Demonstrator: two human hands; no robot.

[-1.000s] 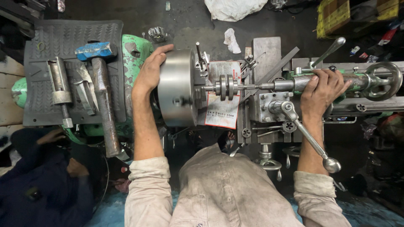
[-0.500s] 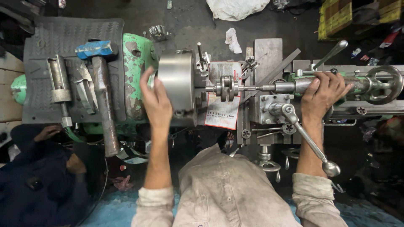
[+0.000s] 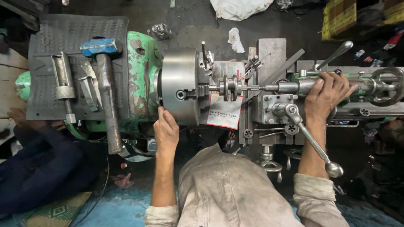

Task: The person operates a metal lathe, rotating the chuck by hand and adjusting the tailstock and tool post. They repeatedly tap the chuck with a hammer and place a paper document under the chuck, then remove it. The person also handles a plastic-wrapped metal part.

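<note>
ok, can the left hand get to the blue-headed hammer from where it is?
Probably yes. The left hand rests at the chuck's near edge, and the hammer lies uncovered on the mat just left of it, with nothing between.

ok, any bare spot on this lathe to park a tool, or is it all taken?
Bare patches: the rubber mat's strip left of the steel bar, and the flat grey plate behind the carriage. Crowded: hammer and bar fill the mat's middle; left hand sits at the chuck; right hand covers the tailstock barrel.

One lathe chuck (image 3: 179, 86), one hammer (image 3: 105, 84), two hands (image 3: 166, 130) (image 3: 326, 94), one handwheel (image 3: 387, 86).
</note>
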